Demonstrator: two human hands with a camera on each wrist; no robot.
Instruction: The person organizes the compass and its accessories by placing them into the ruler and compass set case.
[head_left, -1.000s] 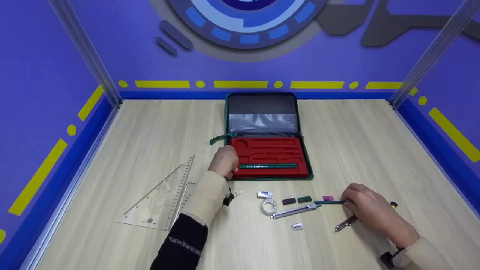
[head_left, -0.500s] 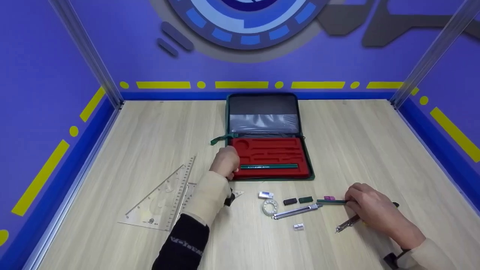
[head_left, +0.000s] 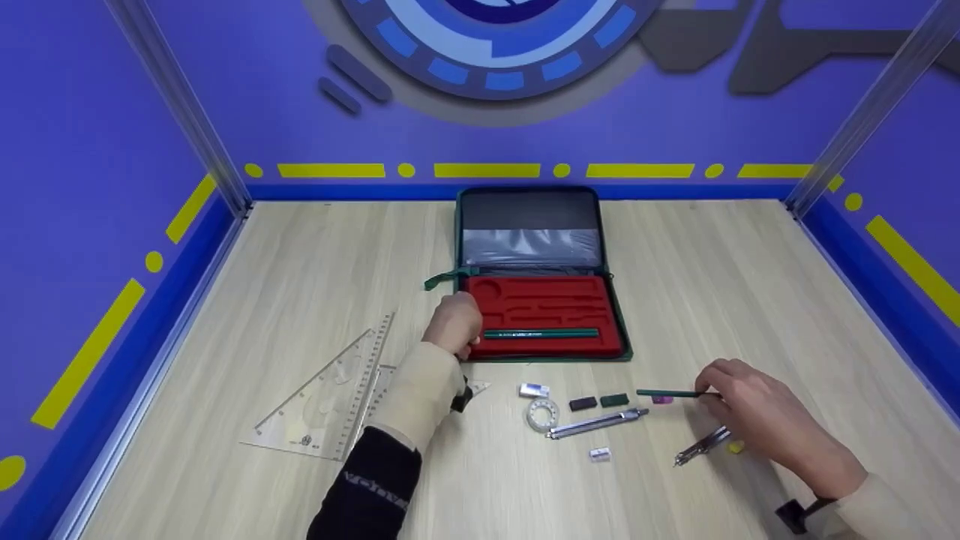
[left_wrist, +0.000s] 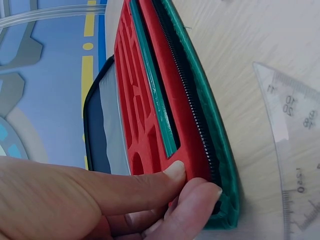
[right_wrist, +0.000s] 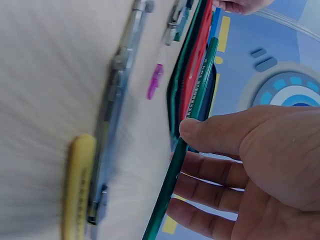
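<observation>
My left hand grips the front left corner of the red moulded tray in an unzipped green case. In the left wrist view, the thumb presses on the tray top beside the end of a green pencil lying in its slot. My right hand pinches another green pencil between thumb and fingers, raised off the table. Beneath that hand lie a metal compass and a yellow piece. The fingertips under the tray corner are partly hidden.
Clear set squares lie left, partly behind my left arm. In front of the case are a white eraser, a clear ring, a metal drawing instrument, two dark blocks, a small sharpener and a pink piece.
My right hand has lifted the green pencil off the table and moved slightly right, uncovering more of the compass and the yellow piece. The left hand keeps its hold on the tray corner.
</observation>
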